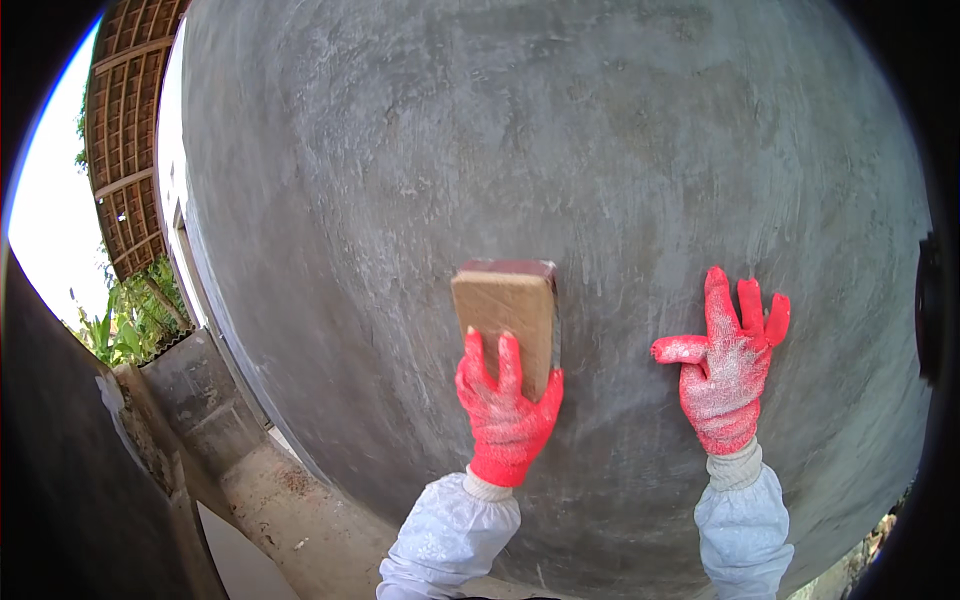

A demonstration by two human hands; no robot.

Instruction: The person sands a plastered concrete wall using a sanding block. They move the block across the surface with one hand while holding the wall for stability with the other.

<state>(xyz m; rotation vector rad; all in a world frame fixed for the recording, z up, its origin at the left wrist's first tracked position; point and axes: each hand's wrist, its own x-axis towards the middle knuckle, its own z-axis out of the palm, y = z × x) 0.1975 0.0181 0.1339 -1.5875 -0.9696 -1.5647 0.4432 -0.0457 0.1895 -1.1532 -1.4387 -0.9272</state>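
A grey cement-plastered wall (615,150) with pale streaks fills most of the view. My left hand (506,420), in a red work glove dusted with white, grips a rectangular block (504,300) from its lower end. The block has a tan face towards me and a dark red layer on the wall side; it lies against the plaster, and its contact face is hidden. To the right, my right hand (724,382) in a matching glove rests on the wall with fingers spread, holding nothing. White sleeves cover both forearms.
At the left, a concrete floor (292,517) runs along the wall's foot, with a low cement wall (202,397) beyond it. A white board (240,555) lies at lower left. A tiled roof on wooden battens (131,135) and green plants (127,330) show outside.
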